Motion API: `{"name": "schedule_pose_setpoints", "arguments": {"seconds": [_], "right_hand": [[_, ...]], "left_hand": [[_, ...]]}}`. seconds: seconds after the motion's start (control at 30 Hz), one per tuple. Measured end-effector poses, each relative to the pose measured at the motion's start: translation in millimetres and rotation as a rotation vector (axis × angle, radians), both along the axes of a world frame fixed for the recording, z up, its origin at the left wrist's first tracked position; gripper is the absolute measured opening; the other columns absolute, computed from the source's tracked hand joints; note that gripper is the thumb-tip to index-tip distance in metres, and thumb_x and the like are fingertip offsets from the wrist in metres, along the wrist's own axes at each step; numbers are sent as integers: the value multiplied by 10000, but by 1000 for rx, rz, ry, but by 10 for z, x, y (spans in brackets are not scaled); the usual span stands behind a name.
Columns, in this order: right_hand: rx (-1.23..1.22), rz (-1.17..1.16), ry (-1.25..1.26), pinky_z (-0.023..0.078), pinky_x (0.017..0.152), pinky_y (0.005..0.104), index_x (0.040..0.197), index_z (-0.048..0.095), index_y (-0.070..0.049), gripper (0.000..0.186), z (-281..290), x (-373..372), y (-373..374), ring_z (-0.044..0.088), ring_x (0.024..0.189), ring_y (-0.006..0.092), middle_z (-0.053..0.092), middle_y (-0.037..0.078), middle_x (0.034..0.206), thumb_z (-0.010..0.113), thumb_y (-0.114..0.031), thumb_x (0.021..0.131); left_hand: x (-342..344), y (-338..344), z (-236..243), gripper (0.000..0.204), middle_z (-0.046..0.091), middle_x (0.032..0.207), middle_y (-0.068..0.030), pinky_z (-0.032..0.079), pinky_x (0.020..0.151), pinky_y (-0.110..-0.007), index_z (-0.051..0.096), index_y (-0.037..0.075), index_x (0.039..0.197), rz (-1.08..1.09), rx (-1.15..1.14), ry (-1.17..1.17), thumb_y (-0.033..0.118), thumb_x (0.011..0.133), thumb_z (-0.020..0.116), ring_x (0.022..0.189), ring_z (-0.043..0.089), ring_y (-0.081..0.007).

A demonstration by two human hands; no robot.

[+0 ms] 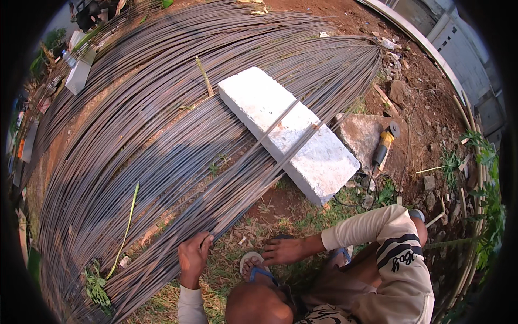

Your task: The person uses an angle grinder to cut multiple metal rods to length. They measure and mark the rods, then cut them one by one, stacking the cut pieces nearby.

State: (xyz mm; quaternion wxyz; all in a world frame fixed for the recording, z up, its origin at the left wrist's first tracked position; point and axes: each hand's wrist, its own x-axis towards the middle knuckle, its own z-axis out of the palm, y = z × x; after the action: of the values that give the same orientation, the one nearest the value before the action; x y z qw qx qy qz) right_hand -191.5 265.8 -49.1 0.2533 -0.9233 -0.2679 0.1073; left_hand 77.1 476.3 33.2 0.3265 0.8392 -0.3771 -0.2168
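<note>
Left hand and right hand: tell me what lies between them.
In the head view, a strip of patchy grass and then a sandalled foot lie between the left hand and the right hand.

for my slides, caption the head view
Left hand at long metal rods, some lying across a white block, angle grinder nearby.

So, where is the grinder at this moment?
In the head view, the grinder is right of centre, lying on the rough stone slab beside the white block's right end.
</note>
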Motion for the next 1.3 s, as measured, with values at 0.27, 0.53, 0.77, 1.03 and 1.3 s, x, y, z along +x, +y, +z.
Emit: {"name": "schedule_pose_setpoints", "arguments": {"seconds": [0.27,0.53,0.77,1.03,1.3], "right_hand": [[327,-73,125,605,889,452,1235,684,-66,411,1252,712,-100,703,1065,355,688,133,1140,761,-48,832],[662,-282,194,603,733,315,920,797,34,91,2176,2220,429,763,811,186,791,146,895,816,81,846],[584,-202,409,587,784,308,1018,810,16,128,1365,3198,1541,756,847,156,810,96,928,829,4,892],[396,-103,657,587,786,335,1021,805,33,129,828,3392,1979,754,838,159,814,105,926,806,-53,925],[454,-194,1074,553,677,235,1024,802,-23,126,786,3563,2021,684,742,84,773,29,881,835,-86,919]], "left_hand": [[46,-38,-66,227,808,981,-182,609,715,-421,824,33,1069,-105,-175,-195,231,957,813,827,787,-351],[-80,84,-225,335,714,809,-210,547,723,-564,736,32,795,31,-56,41,306,979,684,824,723,-428],[-170,-5,-514,205,743,888,-183,554,790,-517,695,-2,837,253,-554,34,178,915,637,869,727,-403],[-197,87,-556,135,709,940,-150,506,866,-486,675,49,862,185,-423,32,174,909,653,969,689,-354],[-320,28,-672,85,736,960,-160,558,881,-465,698,30,832,224,-397,-257,93,829,640,975,706,-358]]}}
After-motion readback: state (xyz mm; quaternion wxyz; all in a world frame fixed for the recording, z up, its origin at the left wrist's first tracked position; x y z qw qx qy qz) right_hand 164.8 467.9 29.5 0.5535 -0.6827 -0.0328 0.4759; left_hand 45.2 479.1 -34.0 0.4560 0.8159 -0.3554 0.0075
